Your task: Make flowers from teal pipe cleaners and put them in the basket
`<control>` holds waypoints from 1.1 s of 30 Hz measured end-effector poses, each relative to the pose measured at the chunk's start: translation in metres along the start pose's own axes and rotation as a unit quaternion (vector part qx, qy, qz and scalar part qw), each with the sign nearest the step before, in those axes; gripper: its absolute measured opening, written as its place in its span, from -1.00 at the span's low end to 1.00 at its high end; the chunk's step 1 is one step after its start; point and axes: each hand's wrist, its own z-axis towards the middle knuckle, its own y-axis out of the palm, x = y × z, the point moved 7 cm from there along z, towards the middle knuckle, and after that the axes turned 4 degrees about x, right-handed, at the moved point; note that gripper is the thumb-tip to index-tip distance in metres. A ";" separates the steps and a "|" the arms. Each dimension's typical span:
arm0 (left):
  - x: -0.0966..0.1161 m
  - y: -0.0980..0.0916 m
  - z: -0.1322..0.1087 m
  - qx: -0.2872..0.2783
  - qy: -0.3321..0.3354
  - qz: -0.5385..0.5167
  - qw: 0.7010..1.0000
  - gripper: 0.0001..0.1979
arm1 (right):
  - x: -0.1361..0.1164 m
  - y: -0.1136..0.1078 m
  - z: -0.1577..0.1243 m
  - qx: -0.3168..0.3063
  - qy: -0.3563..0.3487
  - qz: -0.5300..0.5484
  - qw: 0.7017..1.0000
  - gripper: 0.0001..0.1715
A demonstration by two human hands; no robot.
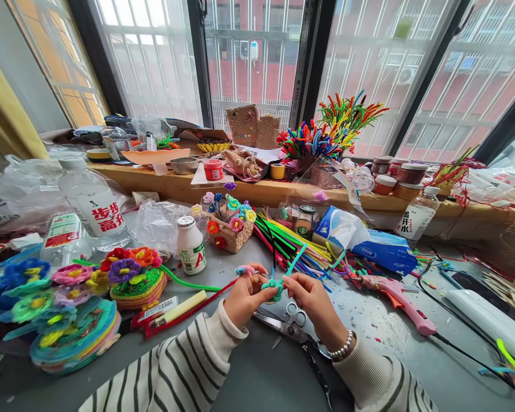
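A: What is at the left of the table (pixel 249 377)?

B: Two clear bottles (pixel 92 206) with white caps; what is in them I cannot tell. In front of them lie mats (pixel 72 332) in stacks, with wool-like flowers on top.

A: And further to the right?

B: A small white bottle (pixel 190 245) stands closed. Just beside it is a woven basket (pixel 236 237), and little flowers on stalks stand up in it.

A: Where are the hands?

B: Near the middle, low over the table. The left hand (pixel 244 297) has its fingers (pixel 264 289) pinched together on a teal pipe cleaner (pixel 275 288), which is curled into a small shape. The right hand (pixel 313 300) pinches the same pipe cleaner from the other side, and the loose end points up and to the right. So it is in the air between both hands, not on the table.

A: What is under them?

B: Scissors (pixel 292 323) lie flat on the table, just below the hands.

A: And on the right?

B: Behind the hands lies a pile (pixel 292 240) of many-coloured pipe cleaners. A small jar (pixel 305 220) with a dark lid stands at it. Then there is a blue tissue pack (pixel 381 252) with one tissue sticking out, and a pink glue gun (pixel 397 303). On the sill, a pot (pixel 326 134) holds more pipe cleaners, standing upright.
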 end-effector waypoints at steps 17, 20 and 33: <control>-0.018 -0.007 0.004 0.016 -0.117 -0.012 0.993 -0.49 | -0.034 0.004 -0.016 0.010 -0.352 -0.375 0.857 -0.80; -0.022 -0.007 0.001 0.023 -0.158 -0.045 0.986 -0.47 | -0.034 0.003 -0.016 0.017 -0.353 -0.397 0.847 -0.79; -0.031 -0.009 -0.001 0.038 -0.203 -0.056 0.977 -0.41 | -0.028 0.009 -0.017 -0.007 -0.372 -0.409 0.833 -0.77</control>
